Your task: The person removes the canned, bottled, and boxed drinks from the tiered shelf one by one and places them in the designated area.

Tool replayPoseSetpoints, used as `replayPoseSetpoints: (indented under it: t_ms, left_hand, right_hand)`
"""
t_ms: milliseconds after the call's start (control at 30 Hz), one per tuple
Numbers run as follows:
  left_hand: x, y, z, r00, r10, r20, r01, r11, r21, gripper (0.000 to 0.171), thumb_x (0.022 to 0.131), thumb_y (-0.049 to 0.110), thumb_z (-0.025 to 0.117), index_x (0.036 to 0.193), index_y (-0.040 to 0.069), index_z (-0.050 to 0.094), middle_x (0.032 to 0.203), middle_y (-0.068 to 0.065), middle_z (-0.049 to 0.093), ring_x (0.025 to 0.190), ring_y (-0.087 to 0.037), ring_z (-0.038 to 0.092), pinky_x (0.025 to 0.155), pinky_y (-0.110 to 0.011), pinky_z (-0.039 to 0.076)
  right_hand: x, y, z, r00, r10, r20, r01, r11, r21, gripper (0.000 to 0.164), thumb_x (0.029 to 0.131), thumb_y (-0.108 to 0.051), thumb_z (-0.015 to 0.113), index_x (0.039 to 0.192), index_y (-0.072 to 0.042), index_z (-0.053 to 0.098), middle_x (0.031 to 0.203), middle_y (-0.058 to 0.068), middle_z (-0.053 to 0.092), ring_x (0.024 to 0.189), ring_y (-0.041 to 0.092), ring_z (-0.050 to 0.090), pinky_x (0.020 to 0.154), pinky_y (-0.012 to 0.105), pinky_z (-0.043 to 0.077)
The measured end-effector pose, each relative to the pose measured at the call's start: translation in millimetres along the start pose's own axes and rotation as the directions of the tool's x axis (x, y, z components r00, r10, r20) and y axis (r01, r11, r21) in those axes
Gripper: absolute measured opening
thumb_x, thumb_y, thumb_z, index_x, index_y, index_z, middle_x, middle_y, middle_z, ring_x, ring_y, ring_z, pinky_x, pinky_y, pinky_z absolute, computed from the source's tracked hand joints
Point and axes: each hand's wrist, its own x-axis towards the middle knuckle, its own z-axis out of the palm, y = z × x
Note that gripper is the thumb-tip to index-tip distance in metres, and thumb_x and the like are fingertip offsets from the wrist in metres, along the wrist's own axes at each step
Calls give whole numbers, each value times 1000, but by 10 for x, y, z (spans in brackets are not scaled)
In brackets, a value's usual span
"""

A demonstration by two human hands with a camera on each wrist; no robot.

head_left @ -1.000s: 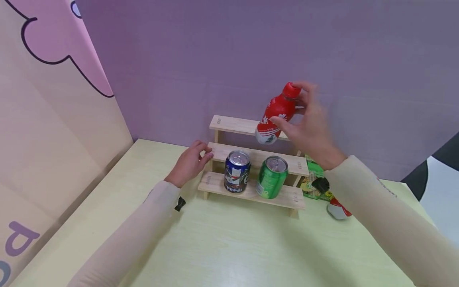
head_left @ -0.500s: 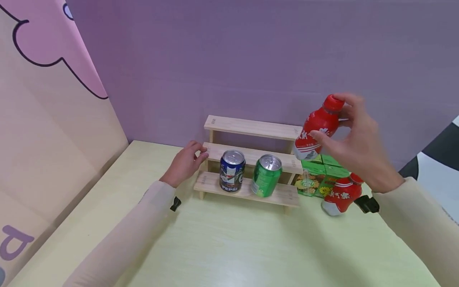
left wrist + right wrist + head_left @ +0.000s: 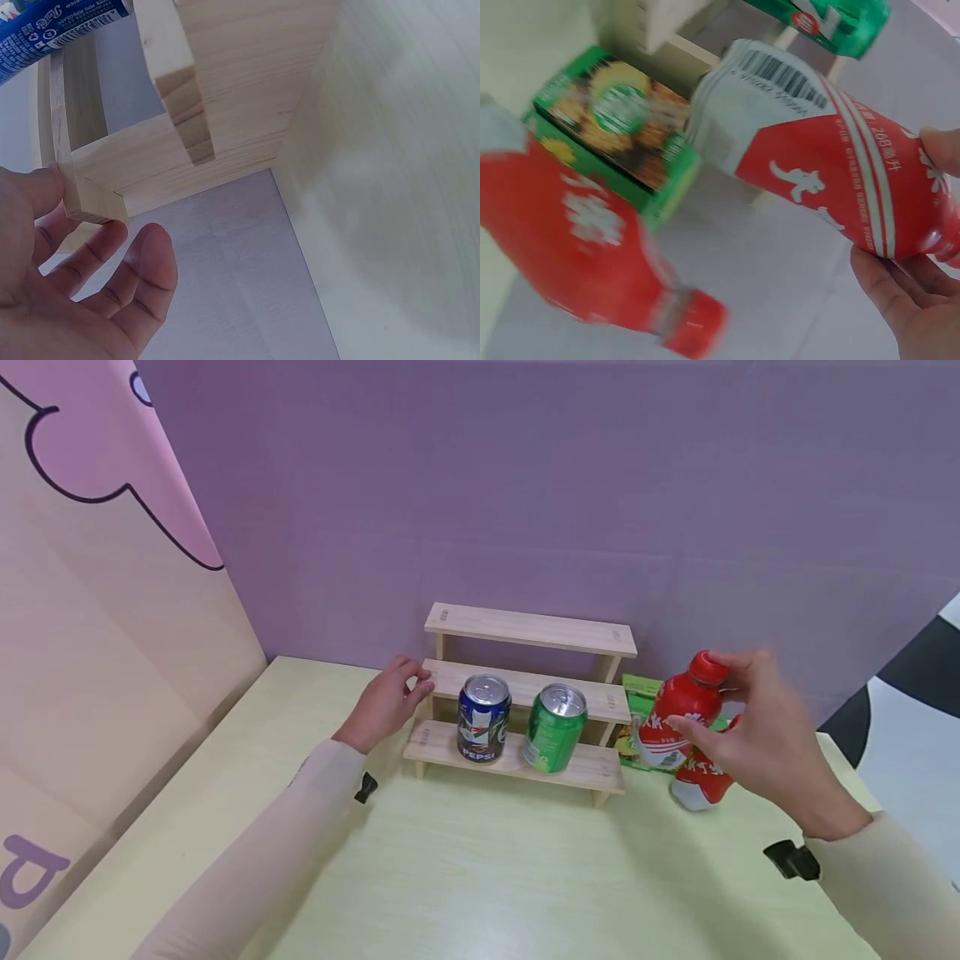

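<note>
A tilted red bottle (image 3: 681,708) with a white base is gripped in my right hand (image 3: 776,739), thumb on one side and fingers on the other near the cap. Just behind it stands a second red bottle (image 3: 585,225), partly covered in the head view. My left hand (image 3: 384,706) pinches the left end of the middle board of a three-step wooden shelf (image 3: 525,627), thumb above and fingers below in the left wrist view. On the lowest step stand a dark blue Pepsi can (image 3: 483,718) and a green can (image 3: 556,728), upright and apart.
Green boxes with food pictures (image 3: 619,124) lie right of the shelf, partly hidden behind the bottles. A purple wall (image 3: 480,485) rises behind the shelf. The pale table (image 3: 450,877) extends in front, and a black-and-white surface (image 3: 907,727) lies beyond its right side.
My right hand has carried the red bottle right, away from above the shelf, and then down beside the second bottle. My left hand stays at the shelf's left end.
</note>
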Motion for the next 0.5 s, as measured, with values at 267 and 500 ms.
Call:
replayPoseSetpoints:
  t_ms: [267,500]
  left_hand:
    - [8,-23,11,1000,-1,9,1,1000,-2,22,95,26,58,107,7,61,107,-3,49,85,-21,50,73,-30,47]
    - [9,-24,3,1000,-1,7,1,1000,-7,22,95,26,57,107,7,61,108,-3,49,85,-22,50,73,-30,47]
  right_hand:
    - [-296,217,306,996,42,81,-46,998,45,80,67,-2,85,128,0,33,108,20,55,87,33,58,60,19,51]
    - [-437,359,542,996,71,56,-73,997,30,78,63,-1,86,123,1,37,100,18,58,78,28,57,58,18,48]
